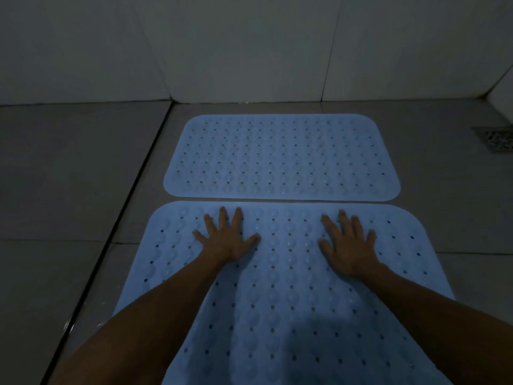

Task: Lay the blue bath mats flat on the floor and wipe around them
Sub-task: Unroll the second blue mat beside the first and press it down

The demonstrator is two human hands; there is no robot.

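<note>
Both mats lie flat: far mat [281, 157] done, my left hand [229, 241] and right hand [348, 245] pressing the near mat [277, 301], fingers spread, gripping nothing. Wiping the floor [69, 176] is left, I judge.

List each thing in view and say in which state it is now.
far bath mat: flat on the floor
near bath mat: flat, pressed by both hands
left hand: open, fingers spread, palm down
right hand: open, palm down
floor drain: uncovered, apart from the mats
</note>
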